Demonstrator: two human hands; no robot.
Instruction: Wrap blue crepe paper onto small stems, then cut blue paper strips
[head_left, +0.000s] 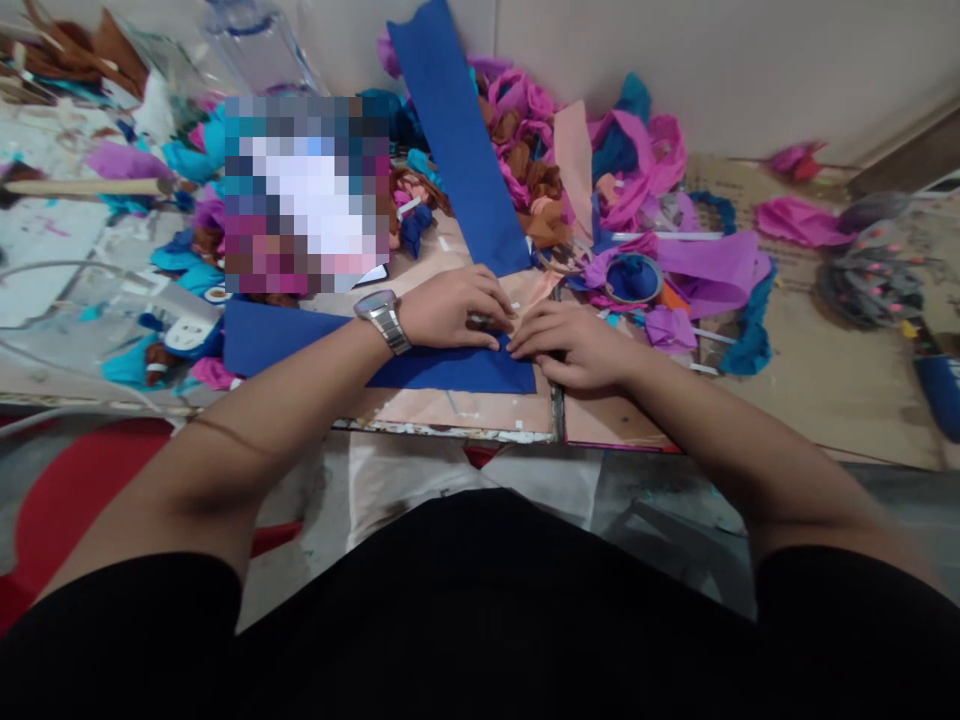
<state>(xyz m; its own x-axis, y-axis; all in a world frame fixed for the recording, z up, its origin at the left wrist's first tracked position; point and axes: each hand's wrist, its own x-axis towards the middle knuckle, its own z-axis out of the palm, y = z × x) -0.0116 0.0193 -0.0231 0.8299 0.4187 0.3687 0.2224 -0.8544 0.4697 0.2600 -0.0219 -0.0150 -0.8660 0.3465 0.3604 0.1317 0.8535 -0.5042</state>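
Observation:
A dark blue strip (457,375), looking like crepe paper or cloth, lies flat along the table's front edge. Its right end is under both hands. My left hand (450,312), with a metal watch on the wrist, bends over the strip, thumb and fingers closed together at its upper edge. Fingertip to fingertip with it, my right hand (574,345) pinches at the same spot near the strip's right end. The exact fold between the fingers is hidden. A second blue strip (465,140) slants away behind my hands, its near end just above them.
Pink, purple, teal and brown crumpled pieces (525,120) heap along the wall. A roll of tape (634,278) lies to the right, beside a purple strip (712,275). At left are a white-and-blue device (195,325) with a cable and a wooden stick (90,187). A red chair (82,490) stands below.

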